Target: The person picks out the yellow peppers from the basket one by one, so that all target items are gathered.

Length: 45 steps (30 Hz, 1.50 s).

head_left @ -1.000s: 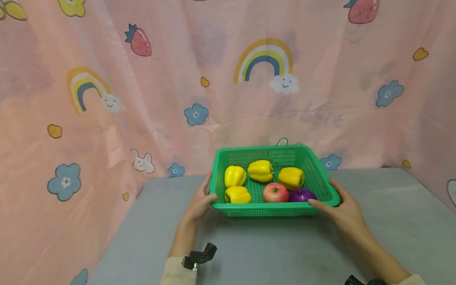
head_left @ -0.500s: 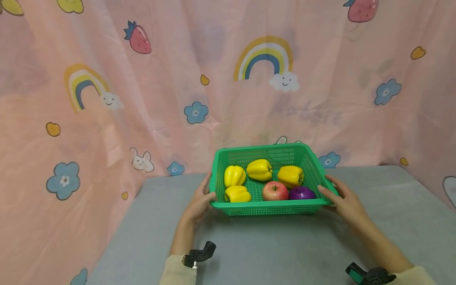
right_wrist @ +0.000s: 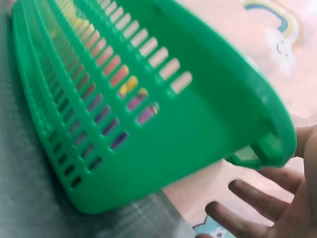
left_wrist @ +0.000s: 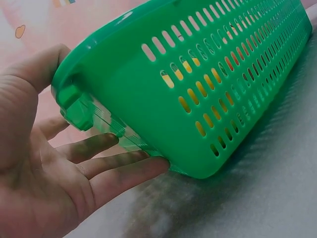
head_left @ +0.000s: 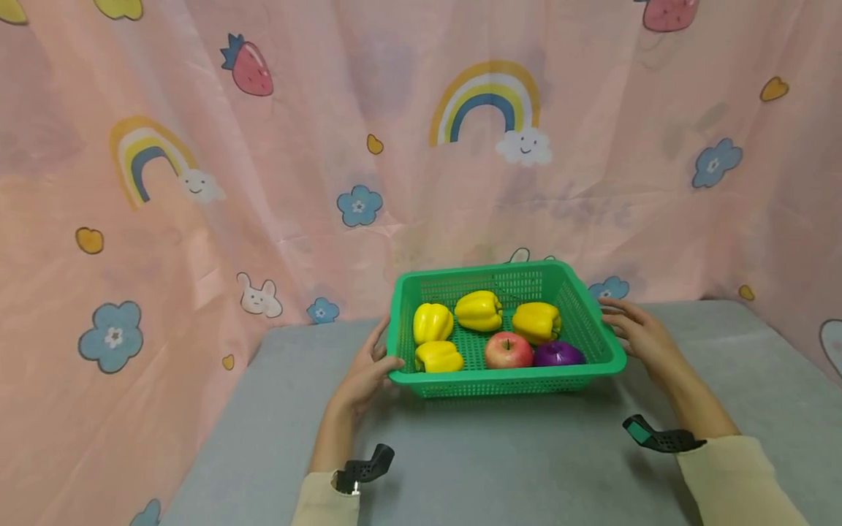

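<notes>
Green basket (head_left: 506, 377) lies lengthwise left to right; left grip (head_left: 363, 374) holds one end, right grip (head_left: 647, 342) spread beside the other.

You have one rectangular green slotted plastic basket (head_left: 506, 376). Its contents total six: verify four glossy yellow bell peppers (head_left: 479, 311), one round red apple (head_left: 509, 352) and one round glossy purple item (head_left: 559, 355). Also count one bare left hand (head_left: 362, 374), one bare right hand (head_left: 647, 345), two beige fabric sleeves (head_left: 733, 478), two black wrist-worn devices (head_left: 667, 440) and one flat grey tabletop (head_left: 493, 460).

Beige sleeves (head_left: 737, 478), black angled wrist mounts (head_left: 365, 469), green patch (head_left: 637, 430) on the right mount
</notes>
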Each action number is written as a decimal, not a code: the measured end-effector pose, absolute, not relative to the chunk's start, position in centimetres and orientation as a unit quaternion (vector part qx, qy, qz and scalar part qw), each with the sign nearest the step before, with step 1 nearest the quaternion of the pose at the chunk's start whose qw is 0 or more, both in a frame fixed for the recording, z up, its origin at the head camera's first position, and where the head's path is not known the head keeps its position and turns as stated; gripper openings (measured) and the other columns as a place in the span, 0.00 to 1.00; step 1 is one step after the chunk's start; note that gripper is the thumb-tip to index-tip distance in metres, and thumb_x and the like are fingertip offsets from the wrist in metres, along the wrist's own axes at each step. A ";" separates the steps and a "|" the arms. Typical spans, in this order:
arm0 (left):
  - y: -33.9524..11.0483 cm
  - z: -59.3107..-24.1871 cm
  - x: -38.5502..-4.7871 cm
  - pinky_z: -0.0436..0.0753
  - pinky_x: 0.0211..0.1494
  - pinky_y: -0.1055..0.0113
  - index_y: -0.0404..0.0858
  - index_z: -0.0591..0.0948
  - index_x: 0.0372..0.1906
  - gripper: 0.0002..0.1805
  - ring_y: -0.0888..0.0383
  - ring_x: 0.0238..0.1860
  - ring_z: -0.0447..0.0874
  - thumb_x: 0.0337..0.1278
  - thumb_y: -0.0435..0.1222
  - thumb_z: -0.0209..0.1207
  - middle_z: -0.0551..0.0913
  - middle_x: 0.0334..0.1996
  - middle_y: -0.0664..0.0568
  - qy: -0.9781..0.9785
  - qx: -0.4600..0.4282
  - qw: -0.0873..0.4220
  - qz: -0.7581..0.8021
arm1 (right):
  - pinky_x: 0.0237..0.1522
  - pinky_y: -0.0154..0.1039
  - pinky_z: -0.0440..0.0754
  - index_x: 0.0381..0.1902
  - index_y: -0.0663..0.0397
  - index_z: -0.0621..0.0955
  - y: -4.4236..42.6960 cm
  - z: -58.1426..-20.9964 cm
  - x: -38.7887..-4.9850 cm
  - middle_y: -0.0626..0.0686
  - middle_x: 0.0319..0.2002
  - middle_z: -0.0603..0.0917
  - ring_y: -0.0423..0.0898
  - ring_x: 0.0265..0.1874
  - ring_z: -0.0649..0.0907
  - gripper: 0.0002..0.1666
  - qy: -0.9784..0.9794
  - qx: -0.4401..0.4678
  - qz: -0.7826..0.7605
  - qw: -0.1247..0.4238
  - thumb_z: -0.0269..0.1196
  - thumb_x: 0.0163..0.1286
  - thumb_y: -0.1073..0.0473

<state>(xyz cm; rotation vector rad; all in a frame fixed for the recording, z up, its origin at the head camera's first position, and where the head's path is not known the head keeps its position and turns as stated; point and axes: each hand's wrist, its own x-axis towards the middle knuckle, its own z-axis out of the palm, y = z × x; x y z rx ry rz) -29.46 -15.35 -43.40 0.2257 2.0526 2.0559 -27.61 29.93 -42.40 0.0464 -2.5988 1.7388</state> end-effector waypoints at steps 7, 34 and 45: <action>-15.7 -43.4 -29.3 0.85 0.41 0.65 0.59 0.49 0.82 0.51 0.51 0.48 0.83 0.56 0.28 0.58 0.63 0.77 0.39 0.697 0.078 0.113 0.704 | 0.47 0.23 0.81 0.80 0.49 0.58 31.2 -43.5 -28.5 0.42 0.67 0.72 0.22 0.53 0.75 0.33 -0.774 0.096 0.626 -0.005 0.46 0.83 0.47; -14.4 -37.9 -27.3 0.71 0.75 0.45 0.50 0.70 0.73 0.32 0.43 0.73 0.70 0.64 0.36 0.63 0.72 0.72 0.46 0.803 0.107 -0.071 0.582 | 0.45 0.34 0.86 0.71 0.32 0.65 32.3 -44.5 -28.6 0.29 0.56 0.76 0.33 0.48 0.86 0.22 -0.679 0.126 0.718 -0.090 0.46 0.84 0.56; -11.8 -35.7 -27.5 0.80 0.66 0.47 0.44 0.79 0.65 0.23 0.42 0.64 0.80 0.65 0.30 0.63 0.80 0.64 0.46 0.806 0.168 -0.085 0.561 | 0.42 0.34 0.87 0.71 0.33 0.64 32.2 -44.7 -28.5 0.33 0.57 0.73 0.33 0.46 0.86 0.22 -0.671 0.128 0.726 -0.080 0.45 0.84 0.56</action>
